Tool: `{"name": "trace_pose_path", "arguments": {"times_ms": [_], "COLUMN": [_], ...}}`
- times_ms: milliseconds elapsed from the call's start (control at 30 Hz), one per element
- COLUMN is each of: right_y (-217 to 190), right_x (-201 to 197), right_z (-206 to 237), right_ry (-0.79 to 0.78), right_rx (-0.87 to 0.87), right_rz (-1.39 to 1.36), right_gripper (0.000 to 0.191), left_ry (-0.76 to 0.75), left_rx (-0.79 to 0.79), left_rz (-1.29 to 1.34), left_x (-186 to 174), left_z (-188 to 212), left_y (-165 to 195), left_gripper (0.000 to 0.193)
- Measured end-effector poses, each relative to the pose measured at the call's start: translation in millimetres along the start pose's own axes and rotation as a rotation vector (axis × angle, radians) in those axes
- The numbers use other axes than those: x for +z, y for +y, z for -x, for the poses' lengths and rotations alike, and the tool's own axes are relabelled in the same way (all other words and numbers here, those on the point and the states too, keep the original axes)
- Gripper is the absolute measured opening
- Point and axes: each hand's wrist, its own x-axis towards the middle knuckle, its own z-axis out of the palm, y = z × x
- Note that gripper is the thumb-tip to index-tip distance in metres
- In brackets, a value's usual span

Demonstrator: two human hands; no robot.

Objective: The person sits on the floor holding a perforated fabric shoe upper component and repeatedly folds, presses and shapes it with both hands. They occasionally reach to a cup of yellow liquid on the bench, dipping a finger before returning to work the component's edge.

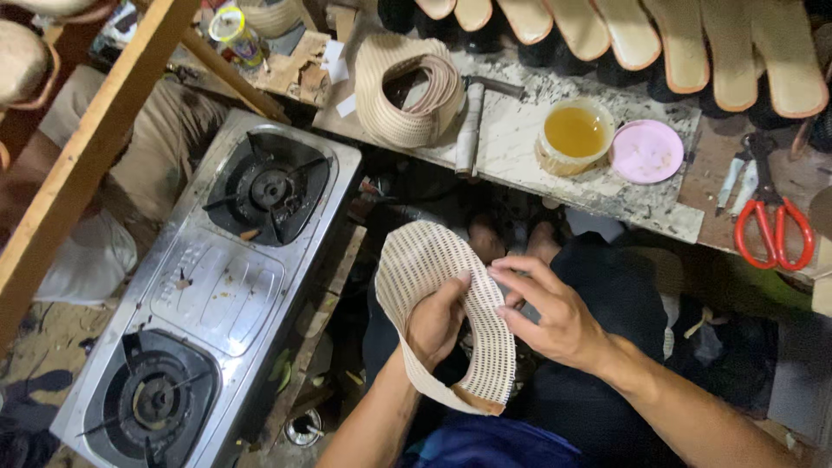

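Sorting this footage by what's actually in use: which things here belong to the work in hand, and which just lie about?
In hand:
- woven strip, held by the left hand and right hand

Lying about:
- coiled strip
- glue tub
- pink lid
- red scissors
- hammer
- gas stove
- soles

A wide strap [433,277] of cream woven fabric, crossed by rows of small dark dashes, is held in the near middle of the scene, above the lap. It bends into a loop: one end arches up and to the left, the band then curves down and round to the near right, where a plain tan underside shows at the lower edge. The left hand [436,322] grips it from inside the loop; the right hand [546,310] pinches its right edge with the fingertips.
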Motion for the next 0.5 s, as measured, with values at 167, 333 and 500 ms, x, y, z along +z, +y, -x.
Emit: {"name": "trace_pose_path", "arguments": {"times_ms": [167, 333, 500], "right_y": [30.0, 92.0, 119.0], "right_x": [-42.8, -92.2, -99.4], "right_z": [-43.9, -84.4, -84.4], "right_ry": [0.095, 0.185, 0.202], "right_rx": [0.131, 0.174, 0.014], "right_rz": [0.281, 0.877, 0.815], "right_gripper": [0.045, 0.041, 0.042], "left_ry": [-0.05, 0.025, -0.008], "left_rx": [-0.206, -0.193, -0.156], "left_rz": [-0.212, -0.234, -0.309], "left_x": [-16.2, -27.8, -30.2], "left_z": [7.0, 7.9, 6.6], "left_y": [-2.2, -8.7, -6.4], "left_gripper": [0.023, 0.023, 0.031]}}
